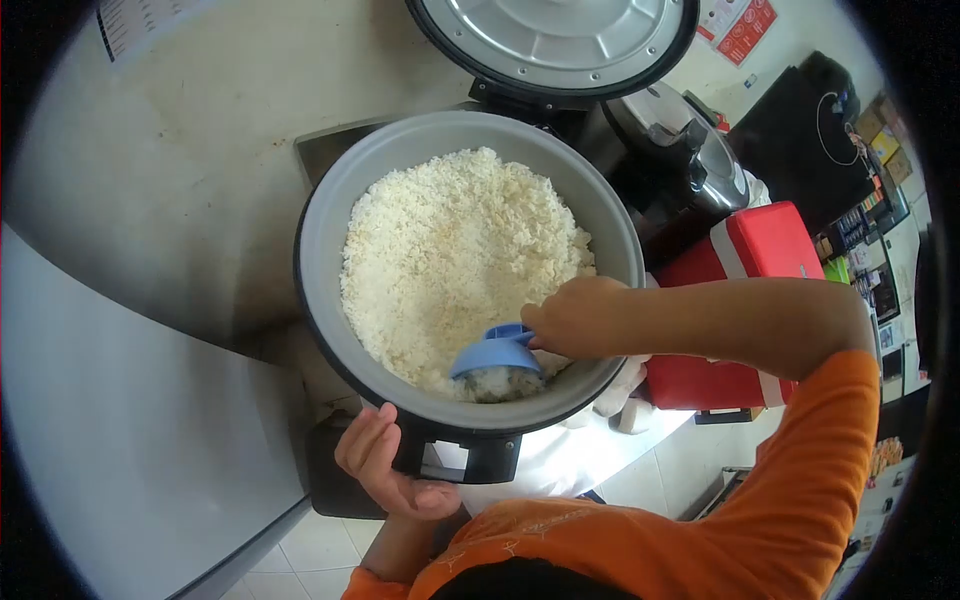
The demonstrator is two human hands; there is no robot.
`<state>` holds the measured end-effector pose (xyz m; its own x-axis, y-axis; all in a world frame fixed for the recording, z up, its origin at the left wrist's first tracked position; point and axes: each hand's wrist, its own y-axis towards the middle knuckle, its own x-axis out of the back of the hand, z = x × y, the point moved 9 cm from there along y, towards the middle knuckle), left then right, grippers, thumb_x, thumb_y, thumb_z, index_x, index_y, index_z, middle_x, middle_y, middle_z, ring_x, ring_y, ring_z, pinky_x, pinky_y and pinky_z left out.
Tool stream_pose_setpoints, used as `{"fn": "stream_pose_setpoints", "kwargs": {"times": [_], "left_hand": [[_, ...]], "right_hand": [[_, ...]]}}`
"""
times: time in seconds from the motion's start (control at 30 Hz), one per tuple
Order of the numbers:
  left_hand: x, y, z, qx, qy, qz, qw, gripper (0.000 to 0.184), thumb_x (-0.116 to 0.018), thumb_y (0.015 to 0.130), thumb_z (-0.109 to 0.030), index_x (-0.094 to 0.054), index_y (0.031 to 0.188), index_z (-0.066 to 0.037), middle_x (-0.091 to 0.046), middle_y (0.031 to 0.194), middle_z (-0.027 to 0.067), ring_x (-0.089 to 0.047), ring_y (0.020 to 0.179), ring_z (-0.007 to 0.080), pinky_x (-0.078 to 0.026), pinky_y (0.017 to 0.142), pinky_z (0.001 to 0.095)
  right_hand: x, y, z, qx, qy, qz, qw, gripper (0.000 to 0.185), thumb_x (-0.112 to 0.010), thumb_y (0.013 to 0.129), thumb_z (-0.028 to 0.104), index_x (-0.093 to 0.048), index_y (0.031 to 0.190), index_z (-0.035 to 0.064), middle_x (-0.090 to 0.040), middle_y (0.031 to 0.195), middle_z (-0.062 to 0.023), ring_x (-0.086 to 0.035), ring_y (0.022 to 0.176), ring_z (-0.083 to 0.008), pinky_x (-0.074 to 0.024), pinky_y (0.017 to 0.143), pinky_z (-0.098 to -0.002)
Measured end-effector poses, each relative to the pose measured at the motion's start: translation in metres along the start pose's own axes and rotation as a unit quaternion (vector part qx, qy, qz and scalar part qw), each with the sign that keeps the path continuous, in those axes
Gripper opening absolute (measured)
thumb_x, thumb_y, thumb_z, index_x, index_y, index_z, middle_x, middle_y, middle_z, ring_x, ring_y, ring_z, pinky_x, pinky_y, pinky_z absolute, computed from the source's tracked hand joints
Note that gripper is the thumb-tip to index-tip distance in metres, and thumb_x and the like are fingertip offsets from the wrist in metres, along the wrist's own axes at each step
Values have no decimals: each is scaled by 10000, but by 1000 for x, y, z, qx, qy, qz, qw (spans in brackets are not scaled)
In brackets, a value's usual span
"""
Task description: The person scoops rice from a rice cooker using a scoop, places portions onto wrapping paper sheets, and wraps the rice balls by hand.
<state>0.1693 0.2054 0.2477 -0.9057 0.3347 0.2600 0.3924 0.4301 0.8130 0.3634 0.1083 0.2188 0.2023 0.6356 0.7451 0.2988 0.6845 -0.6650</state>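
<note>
Cooked white rice (450, 250) fills much of a large rice cooker (322, 235) with a grey inner pot. My right hand (575, 318) reaches in at the pot's right side, its fingers closed on a blue plastic scoop (495, 355). The scoop is tilted in the rice near the front wall, with a clump of rice at its mouth. At the front of the cooker, my left hand (385, 465) is beside the black handle (490, 460). Its fingers are stretched up along the outer side and its thumb is apart; it holds nothing loose.
The cooker's lid (560, 40) stands raised at the back. Another steel-and-black cooker (690, 150) and a red box (770, 245) with white bands sit to the right. A pale grey panel (130, 420) fills the left foreground. Tiled floor (315, 550) shows below.
</note>
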Motion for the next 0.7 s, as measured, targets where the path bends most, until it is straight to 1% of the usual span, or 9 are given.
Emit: {"fn": "stream_pose_setpoints", "kwargs": {"times": [0.13, 0.23, 0.27, 0.33, 0.37, 0.4, 0.47, 0.63, 0.7], "left_hand": [[-2, 1, 0, 4, -7, 7, 1000, 534, -186, 937, -389, -451, 1091, 49, -544, 1081, 194, -500, 1041, 297, -408, 916, 401], [-1, 0, -2, -7, -21, -17, 1000, 533, -186, 939, -388, -453, 1089, 49, -548, 1071, 194, -500, 1038, 296, -408, 910, 400], [-1, 1, -3, -2, -17, -11, 1000, 533, -186, 940, -388, -454, 1088, 48, -550, 1071, 192, -501, 1038, 296, -408, 909, 399], [-2, 4, -1, -1, -8, -8, 1000, 533, -187, 941, -389, -456, 1088, 48, -553, 1071, 190, -501, 1038, 295, -407, 909, 398], [-2, 3, -1, 0, -7, -9, 1000, 536, -188, 941, -392, -458, 1088, 46, -553, 1075, 188, -501, 1039, 294, -407, 909, 399], [-2, 2, -1, 3, -6, -7, 1000, 538, -189, 941, -396, -459, 1089, 45, -554, 1079, 185, -501, 1039, 293, -407, 909, 399], [-1, 2, -2, 4, -7, -11, 1000, 538, -191, 940, -397, -462, 1088, 43, -557, 1078, 183, -503, 1036, 292, -407, 909, 398], [0, 3, -1, -10, -14, -36, 999, 537, -190, 937, -394, -473, 1086, 37, -563, 1070, 179, -509, 1019, 288, -409, 904, 399], [-1, 3, -2, -8, -13, -15, 1000, 519, -203, 931, -378, -477, 1087, 36, -566, 1072, 176, -511, 1010, 290, -402, 901, 404]], "right_hand": [[16, -9, -15, -17, 14, 2, 1000, 301, -477, 902, 333, -558, 1005, 62, -639, 776, -136, -644, 761, -307, -507, 677, -412], [33, 11, -24, -8, -69, -115, 991, 233, -514, 877, 272, -565, 968, 64, -645, 748, -103, -654, 733, -267, -510, 664, -361], [25, 22, -23, -9, -71, -120, 990, 233, -514, 877, 272, -565, 968, 64, -645, 748, -103, -654, 733, -267, -510, 664, -361], [11, 38, 4, 67, -173, -135, 973, 201, -535, 849, 217, -568, 947, 44, -650, 757, -106, -657, 733, -265, -512, 664, -351], [11, 36, 12, 73, -172, -108, 976, 194, -540, 830, 182, -567, 935, 21, -654, 782, -113, -657, 740, -273, -514, 680, -355], [12, 28, 17, 78, -172, -109, 976, 194, -540, 830, 182, -567, 935, 21, -654, 782, -113, -657, 740, -273, -514, 680, -355], [4, 7, 13, 43, -46, -54, 997, 207, -529, 848, 196, -559, 951, 20, -650, 776, -128, -656, 742, -280, -516, 684, -368], [23, -34, 13, 28, -38, -61, 997, 262, -499, 884, 256, -546, 993, 23, -643, 766, -146, -653, 744, -295, -517, 672, -383], [30, -39, 14, 31, -49, -65, 996, 284, -485, 898, 282, -543, 1006, 25, -640, 772, -153, -651, 761, -300, -514, 680, -391]]}}
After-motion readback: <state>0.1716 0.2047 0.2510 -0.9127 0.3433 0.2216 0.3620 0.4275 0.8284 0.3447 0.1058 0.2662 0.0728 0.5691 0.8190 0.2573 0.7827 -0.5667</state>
